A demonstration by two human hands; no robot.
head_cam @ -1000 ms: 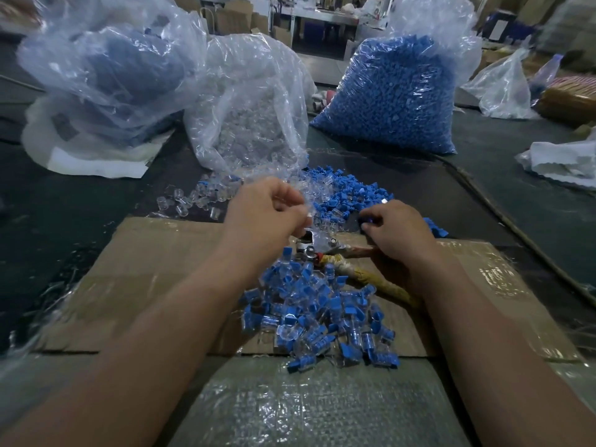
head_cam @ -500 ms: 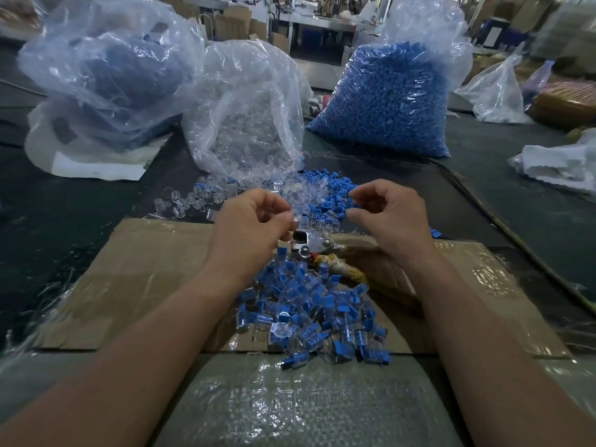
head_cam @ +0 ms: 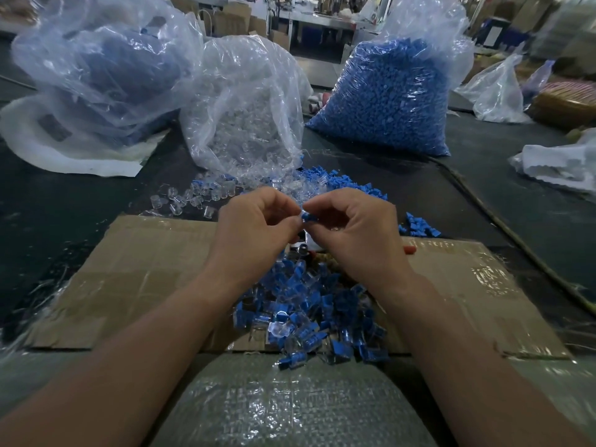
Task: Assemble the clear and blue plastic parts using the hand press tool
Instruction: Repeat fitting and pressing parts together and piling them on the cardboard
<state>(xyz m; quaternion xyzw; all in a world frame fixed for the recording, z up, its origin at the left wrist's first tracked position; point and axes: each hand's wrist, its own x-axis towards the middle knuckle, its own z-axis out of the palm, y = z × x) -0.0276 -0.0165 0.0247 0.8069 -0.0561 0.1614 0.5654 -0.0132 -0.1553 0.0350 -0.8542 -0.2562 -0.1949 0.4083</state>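
Note:
My left hand (head_cam: 254,227) and my right hand (head_cam: 351,227) meet fingertip to fingertip above the cardboard sheet (head_cam: 145,269). Between them is a small blue part (head_cam: 308,217), pinched by both hands; a clear part held with it is hard to make out. Just below the hands, the metal head of the hand press tool (head_cam: 303,250) shows, mostly hidden. A heap of assembled clear-and-blue pieces (head_cam: 306,314) lies in front of it. Loose clear parts (head_cam: 180,201) and loose blue parts (head_cam: 338,183) lie beyond the hands.
Three big plastic bags stand behind: a bag of clear parts (head_cam: 248,124), a bag of blue parts (head_cam: 390,91), and a bag (head_cam: 106,59) with bluish contents at the far left. White bags (head_cam: 561,162) lie at right. Bubble wrap (head_cam: 290,404) covers the near edge.
My right hand left the table by the press, rose and moved left to meet my left hand. Both hands lifted off the tool and now hold a blue part together.

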